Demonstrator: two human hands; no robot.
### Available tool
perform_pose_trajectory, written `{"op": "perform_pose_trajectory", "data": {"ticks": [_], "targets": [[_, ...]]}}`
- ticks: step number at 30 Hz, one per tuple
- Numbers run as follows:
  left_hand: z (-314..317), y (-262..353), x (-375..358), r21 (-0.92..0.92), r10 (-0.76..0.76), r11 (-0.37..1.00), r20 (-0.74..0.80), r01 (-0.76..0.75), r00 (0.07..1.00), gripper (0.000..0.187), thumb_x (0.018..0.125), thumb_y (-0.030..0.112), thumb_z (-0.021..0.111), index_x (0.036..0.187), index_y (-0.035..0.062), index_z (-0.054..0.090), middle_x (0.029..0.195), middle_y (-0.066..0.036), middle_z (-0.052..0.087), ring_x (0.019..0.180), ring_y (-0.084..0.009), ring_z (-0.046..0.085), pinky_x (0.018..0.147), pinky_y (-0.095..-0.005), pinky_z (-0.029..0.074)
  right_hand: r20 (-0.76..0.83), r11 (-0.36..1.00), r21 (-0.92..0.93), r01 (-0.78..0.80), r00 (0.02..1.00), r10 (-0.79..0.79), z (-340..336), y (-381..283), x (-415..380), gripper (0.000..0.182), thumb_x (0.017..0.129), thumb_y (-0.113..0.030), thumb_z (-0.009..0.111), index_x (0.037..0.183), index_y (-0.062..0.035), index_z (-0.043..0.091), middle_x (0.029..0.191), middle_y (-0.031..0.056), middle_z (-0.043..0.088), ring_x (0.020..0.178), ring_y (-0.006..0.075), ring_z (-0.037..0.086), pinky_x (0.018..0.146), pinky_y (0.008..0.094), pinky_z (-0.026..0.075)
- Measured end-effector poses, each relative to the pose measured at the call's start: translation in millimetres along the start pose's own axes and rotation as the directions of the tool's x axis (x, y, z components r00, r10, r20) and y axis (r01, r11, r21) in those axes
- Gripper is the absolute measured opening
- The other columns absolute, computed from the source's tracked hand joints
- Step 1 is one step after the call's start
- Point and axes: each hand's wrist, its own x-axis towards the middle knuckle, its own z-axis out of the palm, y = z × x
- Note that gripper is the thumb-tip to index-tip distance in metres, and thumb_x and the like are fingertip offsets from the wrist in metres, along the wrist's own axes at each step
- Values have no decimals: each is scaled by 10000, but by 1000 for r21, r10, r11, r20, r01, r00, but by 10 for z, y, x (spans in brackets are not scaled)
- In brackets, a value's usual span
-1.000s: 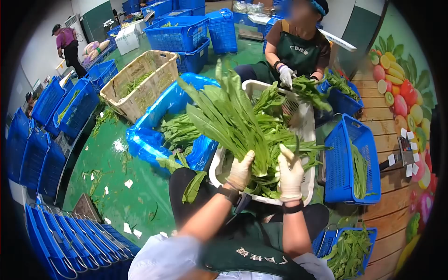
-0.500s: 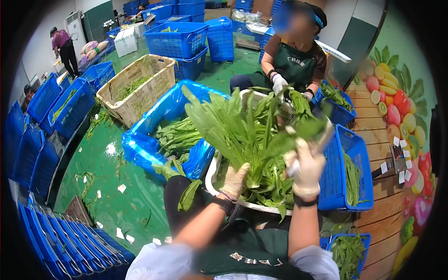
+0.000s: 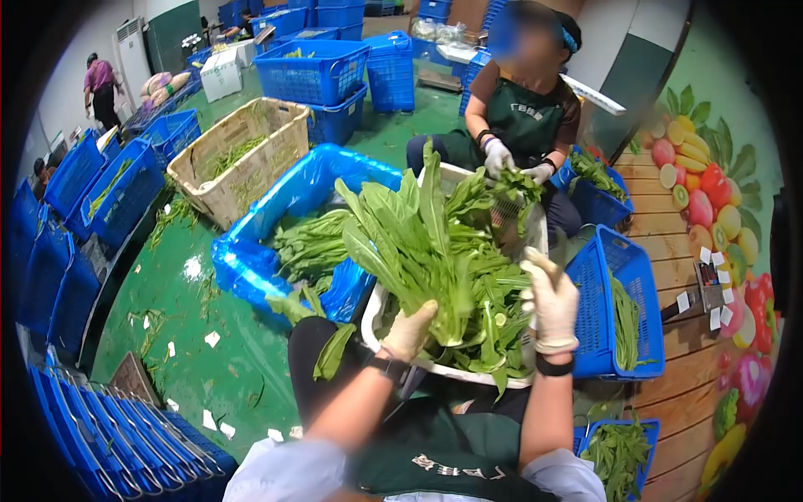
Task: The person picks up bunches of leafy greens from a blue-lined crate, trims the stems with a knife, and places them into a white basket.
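The left hand (image 3: 410,330) keeps a closed grip on the stem end of a bunch of leafy greens (image 3: 418,243), held upright over the white crate (image 3: 374,311) on the person's lap. The right hand (image 3: 552,305), gloved, has its fingers curled loosely beside the bunch; whether it grips anything I cannot tell. Two blue baskets (image 3: 640,289) with greens sit to the right. Opposite, a co-worker's two gloved hands (image 3: 499,156) handle greens.

Bright even overhead light, fisheye warp w/ dark vignette corners, slight motion blur.
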Motion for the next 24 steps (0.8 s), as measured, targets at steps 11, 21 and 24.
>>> {"op": "perform_pose_trajectory", "data": {"ticks": [11,21,24], "targets": [[104,472,-345,319,-90,945,50,70,995,750,642,18,833,1265,80,419,1124,-47,546,1052,-218,566,907,-379,494,518,973,66,-220,841,155,294,-315,1005,345,892,-353,636,1071,-62,585,785,23,581,521,106,555,407,234,437],[-201,492,37,-439,-219,856,172,274,960,448,969,189,512,1362,20,379,1335,-162,493,1227,-334,484,1050,-528,376,-557,860,-257,441,659,-505,-241,-799,686,348,903,-374,584,964,-67,735,826,-34,617,643,104,513,618,293,459],[-269,520,220,-460,-82,882,58,100,995,445,955,193,539,1343,20,406,1347,-170,480,1251,-357,452,1063,-562,345,-783,825,-99,556,468,-410,-394,-1112,460,189,876,-267,637,915,-116,743,754,2,594,635,104,539,580,269,475]]}}
